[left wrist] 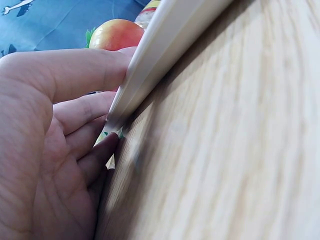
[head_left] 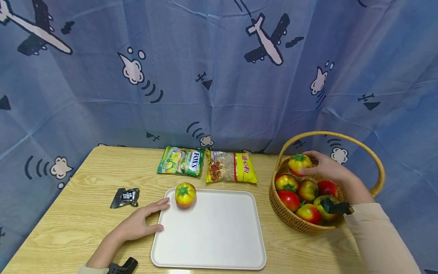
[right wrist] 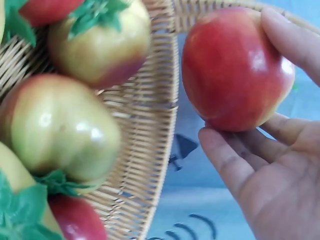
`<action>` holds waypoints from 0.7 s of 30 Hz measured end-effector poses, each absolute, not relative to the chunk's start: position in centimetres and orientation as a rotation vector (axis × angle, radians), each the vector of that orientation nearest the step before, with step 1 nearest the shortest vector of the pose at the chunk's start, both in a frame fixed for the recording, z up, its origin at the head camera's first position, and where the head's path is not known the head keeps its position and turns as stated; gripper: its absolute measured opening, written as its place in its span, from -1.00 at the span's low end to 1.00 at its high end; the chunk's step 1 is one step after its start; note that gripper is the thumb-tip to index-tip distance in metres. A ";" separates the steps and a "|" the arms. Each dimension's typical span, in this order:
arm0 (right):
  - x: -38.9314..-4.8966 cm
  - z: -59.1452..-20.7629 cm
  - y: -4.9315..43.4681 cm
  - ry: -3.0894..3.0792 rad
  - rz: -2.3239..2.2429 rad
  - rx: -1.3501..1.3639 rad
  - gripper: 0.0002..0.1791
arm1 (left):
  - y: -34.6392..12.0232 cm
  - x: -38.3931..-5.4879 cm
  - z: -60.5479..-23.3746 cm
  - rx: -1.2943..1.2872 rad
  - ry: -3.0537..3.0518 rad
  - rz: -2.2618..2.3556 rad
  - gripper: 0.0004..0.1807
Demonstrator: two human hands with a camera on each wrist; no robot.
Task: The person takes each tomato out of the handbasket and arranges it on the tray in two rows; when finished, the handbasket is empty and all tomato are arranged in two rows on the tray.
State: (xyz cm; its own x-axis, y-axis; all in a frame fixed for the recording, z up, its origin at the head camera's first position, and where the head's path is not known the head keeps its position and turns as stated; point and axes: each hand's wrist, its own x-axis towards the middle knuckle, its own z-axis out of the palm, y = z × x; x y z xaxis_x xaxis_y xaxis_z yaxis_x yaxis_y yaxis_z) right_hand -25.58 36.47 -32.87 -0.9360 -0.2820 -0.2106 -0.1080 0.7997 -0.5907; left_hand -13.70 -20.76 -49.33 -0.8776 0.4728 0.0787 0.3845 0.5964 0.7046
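Observation:
My right hand (head_left: 326,166) grips a yellow-and-red tomato (head_left: 299,164) with a green leafy top, held up over the back of a wicker basket (head_left: 287,217). In the right wrist view, the fingers and thumb hold this tomato (right wrist: 235,70) by its sides, showing its red underside. Several more tomatoes (head_left: 288,200) lie inside the basket. At the left edge of a white tray (head_left: 219,232), my left hand (head_left: 138,224) touches the rim with its fingers extended. One tomato (head_left: 185,195) sits in the tray's far left corner, near those fingertips.
Behind the tray lie a green Fox's candy bag (head_left: 181,161) and a yellow-and-clear pasta bag (head_left: 230,167). A small black packet (head_left: 125,198) is on the wooden table (head_left: 78,205) to the left. The basket's tall handle (head_left: 342,136) arches over the right forearm. A blue curtain (head_left: 212,76) hangs behind.

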 end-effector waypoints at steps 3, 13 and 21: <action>-24.8 -32.3 35.9 2.708 -0.866 -0.370 -0.09 | -20.8 -13.7 -49.3 0.725 2.704 1.145 -0.31; -22.8 -32.3 33.3 2.640 -1.091 -0.546 -0.20 | -20.9 -13.8 -49.3 0.724 2.702 1.137 -0.31; -22.2 -33.0 30.9 2.551 -1.268 -0.599 -0.20 | -20.8 -13.8 -49.1 0.729 2.692 1.146 -0.31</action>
